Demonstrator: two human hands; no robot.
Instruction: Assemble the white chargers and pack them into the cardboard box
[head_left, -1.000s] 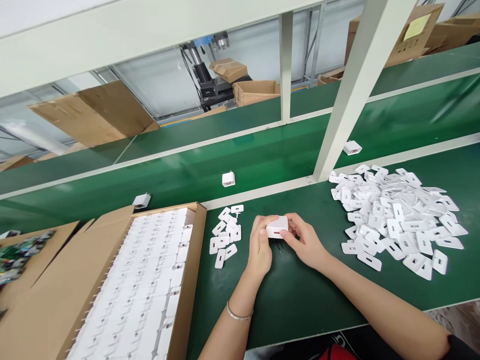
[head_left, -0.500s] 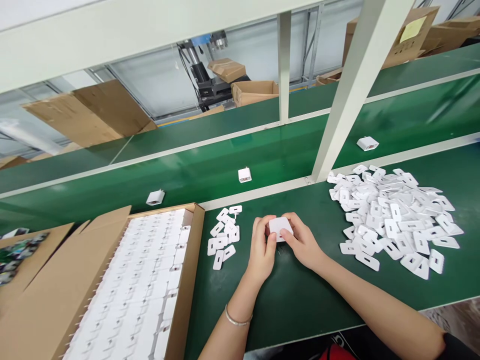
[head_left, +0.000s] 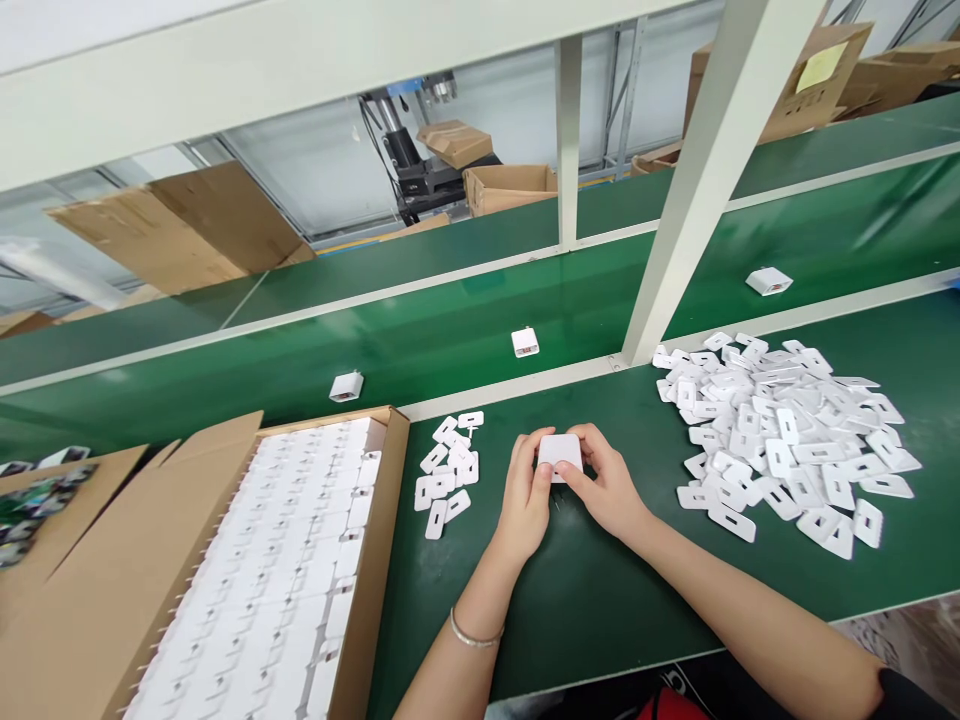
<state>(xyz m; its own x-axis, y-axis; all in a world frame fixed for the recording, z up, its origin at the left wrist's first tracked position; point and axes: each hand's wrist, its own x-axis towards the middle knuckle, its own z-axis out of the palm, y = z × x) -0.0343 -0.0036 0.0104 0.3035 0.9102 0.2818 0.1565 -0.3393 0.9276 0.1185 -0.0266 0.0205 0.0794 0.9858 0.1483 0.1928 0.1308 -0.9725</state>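
Observation:
Between both hands, low over the green worktop, is a white charger (head_left: 559,450) with rounded corners. My left hand (head_left: 527,490) grips its left side, and my right hand (head_left: 606,483) grips the right side with the thumb pressed on the near edge. Thin prongs show faintly just below it. Left of my hands lies a small group of white cover plates (head_left: 448,470) with oblong slots. A big heap of the same white plates (head_left: 787,440) spreads over the worktop to the right.
A cardboard box (head_left: 394,450) packed with rows of white chargers (head_left: 277,560) stands at the left. Single white housings (head_left: 526,342) sit on the green belt (head_left: 450,325) behind the worktop. A pale upright post (head_left: 705,190) rises at the back right. Green circuit boards (head_left: 45,510) lie far left.
The white housings on the belt have moved to the right. Both hands stay in nearly the same place, still holding the charger, which now appears slightly more level.

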